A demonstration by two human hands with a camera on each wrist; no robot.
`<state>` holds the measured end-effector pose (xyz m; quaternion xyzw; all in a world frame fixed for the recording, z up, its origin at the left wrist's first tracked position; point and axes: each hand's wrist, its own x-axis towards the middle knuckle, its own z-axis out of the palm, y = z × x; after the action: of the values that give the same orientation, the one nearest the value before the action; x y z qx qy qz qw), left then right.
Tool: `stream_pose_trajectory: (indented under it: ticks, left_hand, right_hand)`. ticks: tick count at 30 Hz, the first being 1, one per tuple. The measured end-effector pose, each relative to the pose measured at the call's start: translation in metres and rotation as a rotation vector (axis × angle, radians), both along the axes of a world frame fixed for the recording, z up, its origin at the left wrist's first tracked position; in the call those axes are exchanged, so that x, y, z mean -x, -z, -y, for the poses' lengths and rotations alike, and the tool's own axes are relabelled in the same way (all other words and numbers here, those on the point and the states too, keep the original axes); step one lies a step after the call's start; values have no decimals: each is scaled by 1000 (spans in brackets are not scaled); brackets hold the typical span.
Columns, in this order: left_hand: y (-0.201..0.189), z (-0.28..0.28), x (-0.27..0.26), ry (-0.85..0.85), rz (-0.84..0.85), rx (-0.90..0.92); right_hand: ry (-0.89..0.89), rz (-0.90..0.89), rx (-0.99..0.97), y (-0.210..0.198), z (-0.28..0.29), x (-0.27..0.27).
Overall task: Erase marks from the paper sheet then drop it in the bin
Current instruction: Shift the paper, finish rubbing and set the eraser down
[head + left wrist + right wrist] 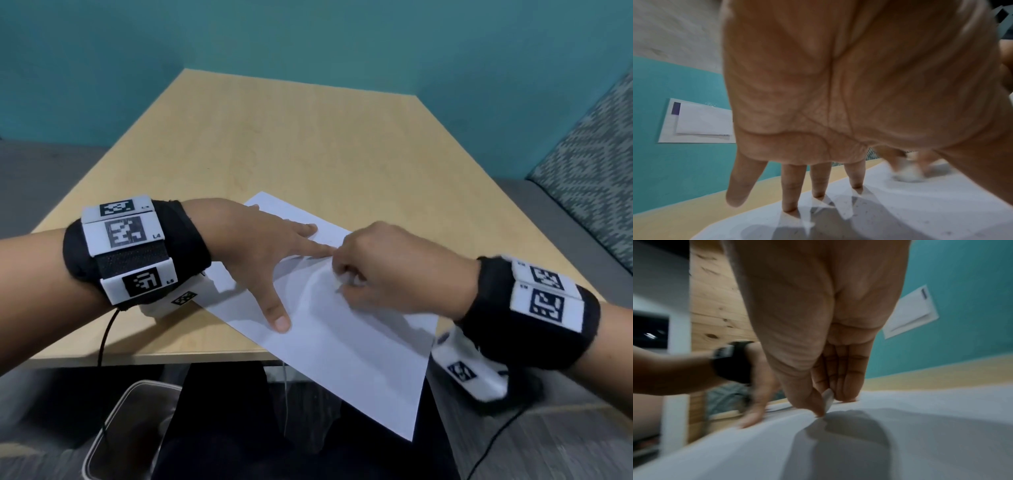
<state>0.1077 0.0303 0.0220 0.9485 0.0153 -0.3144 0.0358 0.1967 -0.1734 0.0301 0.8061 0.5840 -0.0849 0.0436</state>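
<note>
Teal walls back a pale wooden table (274, 137) where the paper sheet (342, 342) lies slantwise, its near corner overhanging the edge above the bin (113, 428) on the floor. Left hand (260, 246) pins it with fingers spread flat, while the right hand (383, 270) pinches a white eraser (827, 398) against it. Thin and limp, the sheet looks ready to buckle under rubbing, so I'd lift it by that overhanging corner
</note>
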Motion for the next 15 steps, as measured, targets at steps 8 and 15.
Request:
stream_pose_trajectory:
  ticks: [8,15]
  left_hand:
    - [1,-1,0,-13,0,19]
    - [-7,2,0,-34,-8,51]
  right_hand:
    - [-80,-17,-1,4,9,19]
    - [100,1,-87,3,35,-24]
